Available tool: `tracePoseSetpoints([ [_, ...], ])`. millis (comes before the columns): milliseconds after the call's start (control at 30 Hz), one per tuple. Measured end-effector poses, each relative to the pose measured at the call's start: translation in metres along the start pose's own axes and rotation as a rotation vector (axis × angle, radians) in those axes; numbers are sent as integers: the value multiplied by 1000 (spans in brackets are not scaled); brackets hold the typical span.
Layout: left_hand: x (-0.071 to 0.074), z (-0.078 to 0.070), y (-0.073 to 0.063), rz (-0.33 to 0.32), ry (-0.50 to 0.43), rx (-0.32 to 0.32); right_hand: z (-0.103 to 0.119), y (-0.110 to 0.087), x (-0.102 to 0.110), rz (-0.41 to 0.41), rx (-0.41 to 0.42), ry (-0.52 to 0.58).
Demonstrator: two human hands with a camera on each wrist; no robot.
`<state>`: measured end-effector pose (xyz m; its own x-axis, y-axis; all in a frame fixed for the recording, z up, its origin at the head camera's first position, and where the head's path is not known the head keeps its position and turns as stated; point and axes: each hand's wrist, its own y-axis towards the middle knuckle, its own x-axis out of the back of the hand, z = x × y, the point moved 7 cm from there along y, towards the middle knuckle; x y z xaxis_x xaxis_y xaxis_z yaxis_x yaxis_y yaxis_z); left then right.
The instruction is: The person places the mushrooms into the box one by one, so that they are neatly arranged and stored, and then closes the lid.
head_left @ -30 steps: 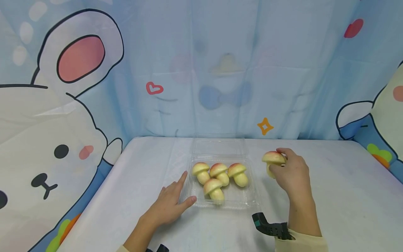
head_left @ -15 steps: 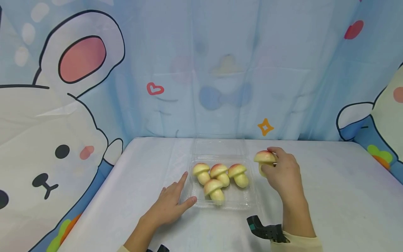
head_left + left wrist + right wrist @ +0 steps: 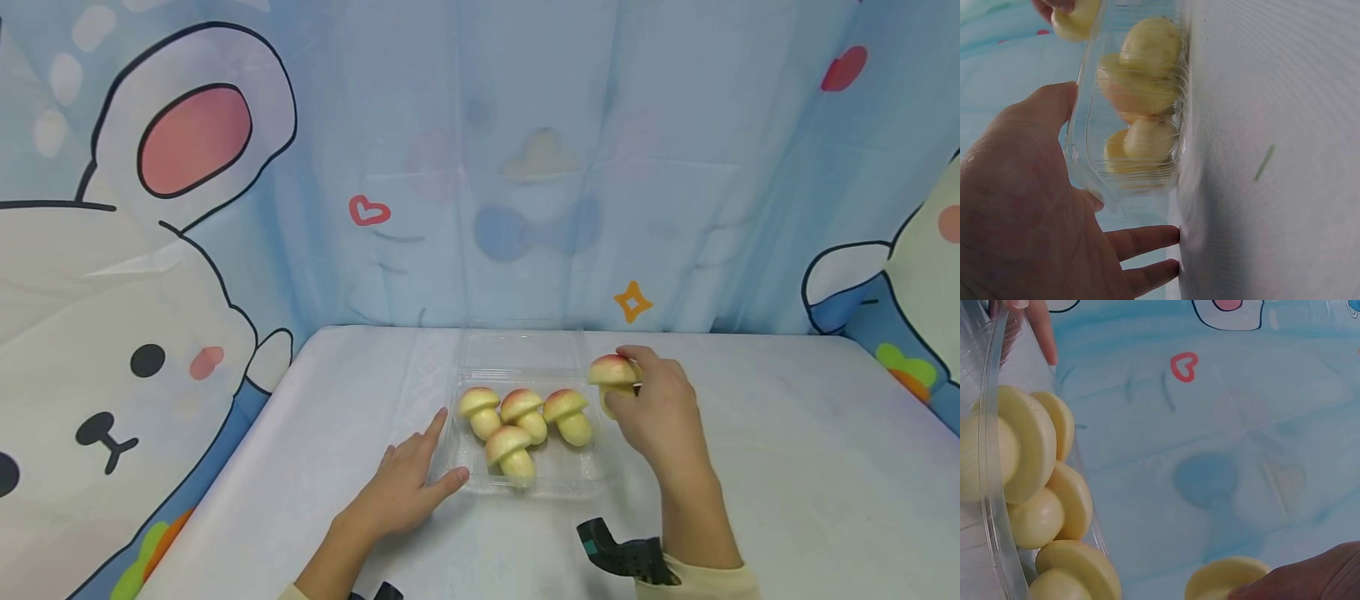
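In the head view my right hand (image 3: pixel 660 408) pinches a mushroom-shaped piece (image 3: pixel 613 372), yellow with a reddish cap top, just above the right rim of a clear plastic box (image 3: pixel 558 479). Several matching mushroom pieces (image 3: pixel 510 454) lie inside: three in a back row, one in front. At the box's left front corner rests my left hand (image 3: pixel 405 487), its fingers spread. The left wrist view shows that thumb (image 3: pixel 1054 103) against the box wall, with two fingertips on the table. In the right wrist view the held mushroom piece (image 3: pixel 1225 575) appears at the bottom, beside the box.
A white cloth (image 3: pixel 810 467) covers the table. The box's clear lid (image 3: pixel 521 348) lies folded back toward the far edge. Behind the table hangs a light blue curtain (image 3: pixel 675 167) with cartoon prints. A black wrist mount (image 3: pixel 626 554) sits at my right sleeve.
My right hand has moved left with the mushroom piece, from well to the right of the box to its right rim. My left hand and the pieces in the box have stayed put.
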<state>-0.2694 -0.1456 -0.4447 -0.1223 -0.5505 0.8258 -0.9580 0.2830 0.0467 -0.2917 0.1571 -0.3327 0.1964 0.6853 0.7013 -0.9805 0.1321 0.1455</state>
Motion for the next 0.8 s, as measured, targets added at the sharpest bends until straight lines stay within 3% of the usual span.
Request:
tracePoseSetpoints([
  [800, 0, 0, 0, 0, -3, 5, 20, -7, -14, 64, 123, -27],
])
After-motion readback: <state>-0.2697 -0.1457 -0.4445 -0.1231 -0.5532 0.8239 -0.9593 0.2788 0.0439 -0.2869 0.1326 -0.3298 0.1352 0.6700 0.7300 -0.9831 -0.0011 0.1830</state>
